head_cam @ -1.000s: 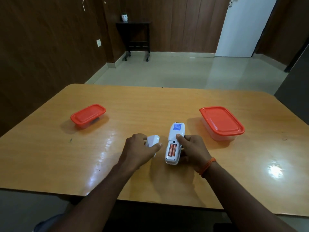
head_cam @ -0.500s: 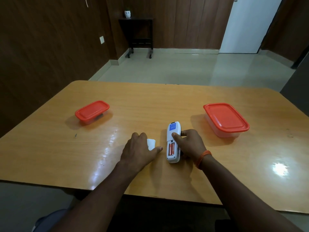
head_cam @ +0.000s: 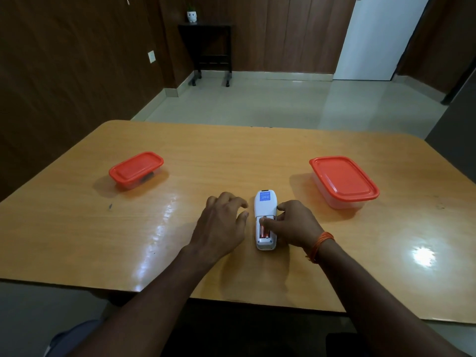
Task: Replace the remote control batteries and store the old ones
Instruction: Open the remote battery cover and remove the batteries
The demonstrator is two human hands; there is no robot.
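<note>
A white remote control (head_cam: pixel 265 205) lies face down on the wooden table (head_cam: pixel 206 161), its battery bay uncovered. Two orange batteries (head_cam: pixel 263 231) sit in the bay. My right hand (head_cam: pixel 296 225) grips the remote's right side, with a fingertip pressing on the top end of the batteries. Just left of the remote, my left hand (head_cam: pixel 221 222) is palm down on the table with fingers spread. The white battery cover is out of sight, hidden under that hand.
A small clear container with a red lid (head_cam: pixel 136 167) sits at the table's left. At the right stands a larger one with a red lid (head_cam: pixel 343 177). Beyond the table are a tiled floor, a dark side table and a white door.
My left hand lowered the white battery cover to the table beside the remote and flattened over it. My right fingertip moved from the remote's middle onto the batteries.
</note>
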